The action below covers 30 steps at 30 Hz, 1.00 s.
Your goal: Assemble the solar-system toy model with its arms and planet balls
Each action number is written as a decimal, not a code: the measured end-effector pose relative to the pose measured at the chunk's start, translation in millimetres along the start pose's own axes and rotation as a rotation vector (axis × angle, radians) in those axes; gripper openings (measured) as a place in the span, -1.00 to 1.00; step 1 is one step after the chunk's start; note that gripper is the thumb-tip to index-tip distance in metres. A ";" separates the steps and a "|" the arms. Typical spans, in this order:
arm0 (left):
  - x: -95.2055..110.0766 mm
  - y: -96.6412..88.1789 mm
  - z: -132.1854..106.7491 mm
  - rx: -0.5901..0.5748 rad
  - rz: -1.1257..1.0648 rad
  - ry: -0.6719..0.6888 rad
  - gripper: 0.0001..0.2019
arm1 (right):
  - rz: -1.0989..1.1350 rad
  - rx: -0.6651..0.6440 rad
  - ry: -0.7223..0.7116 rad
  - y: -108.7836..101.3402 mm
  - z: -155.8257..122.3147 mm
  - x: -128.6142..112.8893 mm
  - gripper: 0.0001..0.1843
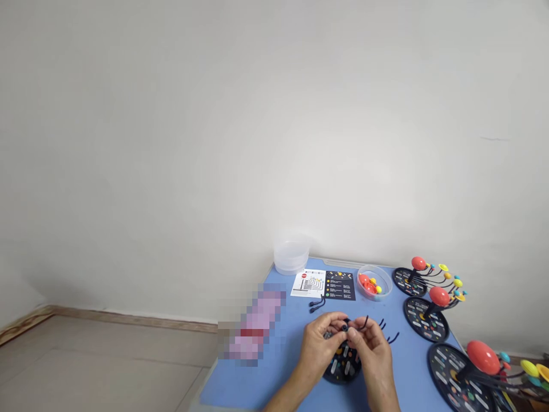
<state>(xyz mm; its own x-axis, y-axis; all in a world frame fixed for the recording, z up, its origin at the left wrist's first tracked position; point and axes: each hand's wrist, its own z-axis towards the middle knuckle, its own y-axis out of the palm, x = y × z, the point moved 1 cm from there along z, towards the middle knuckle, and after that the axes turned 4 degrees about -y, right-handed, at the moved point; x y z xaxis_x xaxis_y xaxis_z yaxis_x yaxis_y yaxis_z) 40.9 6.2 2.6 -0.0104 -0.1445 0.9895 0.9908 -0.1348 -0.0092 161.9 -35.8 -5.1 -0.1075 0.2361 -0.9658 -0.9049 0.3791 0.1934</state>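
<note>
Both my hands meet above a black round base (343,366) printed with coloured marks, lying on the blue table (274,377). My left hand (319,340) is closed in a pinch on a small dark part at the fingertips. My right hand (372,342) pinches a thin black curved arm (365,322) that sticks up from its fingers. The two pinches touch at a small dark blue ball (344,327). Loose black arms (388,332) lie on the table just right of my hands, and another (317,304) lies ahead of them.
An instruction sheet (323,284) lies beyond my hands, beside a clear bowl of coloured balls (374,283) and an empty clear tub (291,256). Three finished planet models (424,274) (433,309) (480,366) stand along the right. A pixelated patch (257,326) covers the table's left edge. The wall rises behind.
</note>
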 end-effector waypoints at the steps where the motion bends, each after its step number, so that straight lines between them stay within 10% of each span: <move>1: -0.1 -0.4 -0.5 -0.003 -0.008 -0.006 -0.76 | -0.013 -0.020 0.001 2.0 0.1 -0.4 -0.61; 30: -15.9 -2.6 -8.1 0.016 0.201 0.080 -0.91 | -0.695 -0.017 -0.562 -22.2 2.6 34.4 -0.69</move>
<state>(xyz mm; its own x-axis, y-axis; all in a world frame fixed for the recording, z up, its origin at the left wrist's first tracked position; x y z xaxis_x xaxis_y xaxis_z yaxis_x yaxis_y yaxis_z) 37.5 0.9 -14.3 0.1772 -0.2441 0.9534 0.9761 -0.0802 -0.2020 179.4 -33.8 -42.2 0.6809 0.3635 -0.6358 -0.6973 0.5874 -0.4108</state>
